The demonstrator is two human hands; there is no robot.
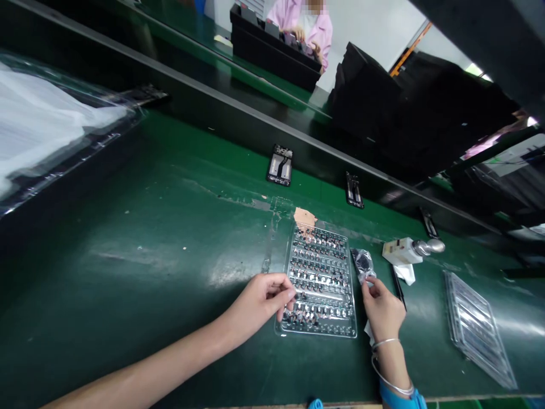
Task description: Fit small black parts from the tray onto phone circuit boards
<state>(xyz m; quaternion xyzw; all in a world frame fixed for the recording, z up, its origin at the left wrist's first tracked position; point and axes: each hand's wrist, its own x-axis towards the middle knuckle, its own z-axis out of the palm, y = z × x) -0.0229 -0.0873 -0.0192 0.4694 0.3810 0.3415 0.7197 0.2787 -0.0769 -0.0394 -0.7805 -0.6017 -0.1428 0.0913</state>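
Observation:
A clear plastic tray (354, 318) lies on the green bench, its rows filled with many small dark electronic parts. Over its left edge is my left hand (269, 298), thumb and fingertips pinched together; anything between them is too small to make out. To the right of the tray, my right hand (384, 309) is closed, its fingertips pinching the near end of a small clear plastic bag (363, 261) with something dark inside. A silver bangle and a blue band circle the right wrist.
Phone-like frames (280, 166) stand along the bench's back strip. A white pump bottle (399, 251), a black pen-like tool (399, 288) and stacked clear trays (479, 329) sit at right. A white-covered bin (46, 125) is at far left. A co-worker in pink (326, 34) sits opposite.

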